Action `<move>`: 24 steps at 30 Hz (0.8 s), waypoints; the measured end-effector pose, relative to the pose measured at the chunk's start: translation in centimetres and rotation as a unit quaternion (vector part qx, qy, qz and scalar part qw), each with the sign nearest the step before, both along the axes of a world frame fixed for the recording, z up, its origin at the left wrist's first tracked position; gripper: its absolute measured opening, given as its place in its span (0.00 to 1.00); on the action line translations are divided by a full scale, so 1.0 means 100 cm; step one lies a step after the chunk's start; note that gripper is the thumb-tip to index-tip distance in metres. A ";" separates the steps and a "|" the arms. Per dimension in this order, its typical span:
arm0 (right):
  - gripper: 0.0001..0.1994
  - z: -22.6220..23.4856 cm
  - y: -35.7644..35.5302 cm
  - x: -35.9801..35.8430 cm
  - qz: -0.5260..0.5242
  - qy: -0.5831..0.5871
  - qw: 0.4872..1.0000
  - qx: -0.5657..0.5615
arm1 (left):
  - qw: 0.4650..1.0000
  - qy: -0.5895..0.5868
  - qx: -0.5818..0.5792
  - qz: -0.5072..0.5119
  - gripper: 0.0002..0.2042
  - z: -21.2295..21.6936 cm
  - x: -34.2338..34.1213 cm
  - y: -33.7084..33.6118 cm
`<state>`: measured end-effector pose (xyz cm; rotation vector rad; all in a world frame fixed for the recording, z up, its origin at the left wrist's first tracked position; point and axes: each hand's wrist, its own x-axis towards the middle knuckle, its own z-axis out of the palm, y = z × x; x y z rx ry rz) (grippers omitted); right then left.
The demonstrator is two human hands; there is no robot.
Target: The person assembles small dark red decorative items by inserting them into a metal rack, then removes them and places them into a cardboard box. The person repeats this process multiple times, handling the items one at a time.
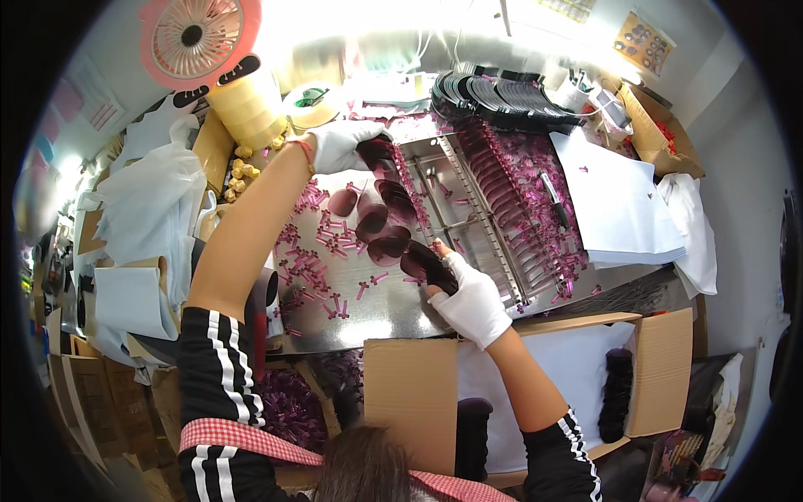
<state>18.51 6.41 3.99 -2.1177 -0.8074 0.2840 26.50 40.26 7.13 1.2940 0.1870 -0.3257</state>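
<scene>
Dark purple lenses (381, 224) lay in a loose row on the shiny metal tabletop (368, 322), just left of the slotted metal rack (473, 213) that stood at the middle of the bench. The left hand (345, 144), in a white glove, reached to the far left corner of the rack, its fingers curled around one lens at the upper end of the row. The right hand (468, 297), also gloved in white, sat at the near left corner of the rack and pinched a dark lens (422, 261) between thumb and fingers.

Small purple plastic offcuts (314, 251) were scattered over the tabletop left of the rack, and more purple pieces (523, 209) stood packed in the rack's right-hand slots. Beyond the rack a fan of dark lens strips (502, 96) curved along the back of the bench. Right of the rack lay a stack of white paper (619, 205). Far left of it stood a tall stack of yellow tape rolls (249, 109) and, higher up, a pink desk fan (194, 38). Nearer the person than the rack, an open cardboard box (661, 368) lined with white paper held stacks of dark lenses (617, 393). White plastic bags (155, 197) were heaped well left of the rack.
</scene>
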 end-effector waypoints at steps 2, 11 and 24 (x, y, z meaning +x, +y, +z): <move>0.32 -0.003 0.000 -0.004 -0.010 -0.029 0.999 0.012 | 0.996 0.026 -0.014 -0.080 0.14 0.016 -0.008 0.005; 0.25 -0.005 -0.025 -0.009 -0.028 -0.157 0.987 0.018 | 0.983 0.040 0.082 -0.157 0.14 0.021 -0.028 -0.032; 0.22 -0.010 -0.021 -0.009 -0.035 -0.131 0.990 0.026 | 0.977 0.052 0.111 -0.171 0.18 0.039 -0.081 -0.115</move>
